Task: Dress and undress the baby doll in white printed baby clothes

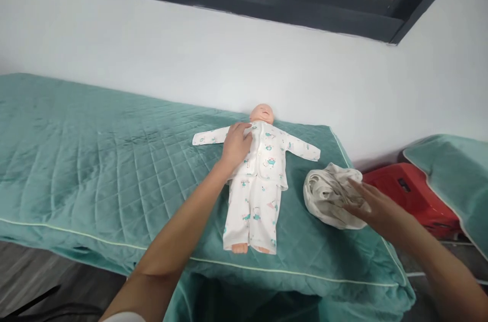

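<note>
A baby doll (262,113) lies on its back on a green quilted bed cover (152,169). It wears a white printed jacket (271,149) and matching trousers (251,210); its sleeves are spread to both sides and its feet poke out. My left hand (237,147) rests on the jacket's left front with its fingers extended, partly covering the chest. To the right of the doll is a crumpled bundle of off-white cloth (330,195). Against that bundle's right side is my right hand (373,205), thumb and fingers apart; whether it grips any cloth is hard to see.
Behind the bed stands a white wall (152,53) with a dark window frame (267,2) above. Beyond the bed's right end are a red case (412,195) and another green-covered surface (457,169). The bed's front edge runs below the doll's feet.
</note>
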A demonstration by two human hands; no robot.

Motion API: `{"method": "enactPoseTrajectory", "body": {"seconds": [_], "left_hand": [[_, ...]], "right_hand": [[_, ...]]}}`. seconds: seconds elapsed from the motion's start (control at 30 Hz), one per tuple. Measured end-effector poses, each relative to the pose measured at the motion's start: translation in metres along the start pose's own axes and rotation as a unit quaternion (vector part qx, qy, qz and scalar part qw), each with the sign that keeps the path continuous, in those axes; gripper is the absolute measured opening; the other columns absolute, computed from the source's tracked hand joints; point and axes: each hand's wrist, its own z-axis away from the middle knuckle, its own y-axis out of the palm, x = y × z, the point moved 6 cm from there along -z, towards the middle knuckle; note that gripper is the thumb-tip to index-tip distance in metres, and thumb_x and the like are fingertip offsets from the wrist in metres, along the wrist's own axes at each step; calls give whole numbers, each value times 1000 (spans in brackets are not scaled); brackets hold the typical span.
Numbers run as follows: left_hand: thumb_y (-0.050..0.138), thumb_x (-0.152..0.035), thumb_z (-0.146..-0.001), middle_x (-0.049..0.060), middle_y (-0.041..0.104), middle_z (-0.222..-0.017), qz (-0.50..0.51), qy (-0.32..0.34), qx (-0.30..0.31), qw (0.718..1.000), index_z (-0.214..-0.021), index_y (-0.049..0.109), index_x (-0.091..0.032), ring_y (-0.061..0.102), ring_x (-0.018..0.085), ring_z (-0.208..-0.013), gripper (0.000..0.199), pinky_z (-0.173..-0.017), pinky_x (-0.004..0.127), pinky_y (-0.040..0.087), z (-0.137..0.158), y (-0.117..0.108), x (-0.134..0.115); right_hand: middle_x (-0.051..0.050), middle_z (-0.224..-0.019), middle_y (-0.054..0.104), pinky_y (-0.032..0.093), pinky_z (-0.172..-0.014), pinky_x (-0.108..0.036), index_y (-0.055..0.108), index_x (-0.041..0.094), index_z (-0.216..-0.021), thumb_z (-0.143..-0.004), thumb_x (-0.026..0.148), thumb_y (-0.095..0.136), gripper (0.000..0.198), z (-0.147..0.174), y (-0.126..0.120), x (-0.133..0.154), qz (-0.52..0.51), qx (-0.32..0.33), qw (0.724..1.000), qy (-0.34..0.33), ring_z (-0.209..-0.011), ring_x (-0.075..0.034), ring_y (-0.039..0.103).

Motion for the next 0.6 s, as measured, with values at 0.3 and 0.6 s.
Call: {"method": "enactPoseTrajectory", "body": {"seconds": [0.3,0.6], "left_hand": [[46,-19,-92,10,74,-116,-13,-8,111,994,-100,75,-18,65,26,-111,31,-101,40,49,-52,50,5],[48,-24,-96,9,69,-127,37,-19,80,996,-113,72,-18,61,23,-124,29,-113,39,44,-43,43,23]], "right_hand": [[-8,-134,67,50,-101,-51,63,26,-129,-92,48,56,44,-138,-11,167,-236,-90,968,-2,-119,-31,65],[-10,-129,65,40,-111,-46,62,21,-117,-90,43,56,36,-217,46,208,-434,-108,894,-36,-125,-26,56]]}}
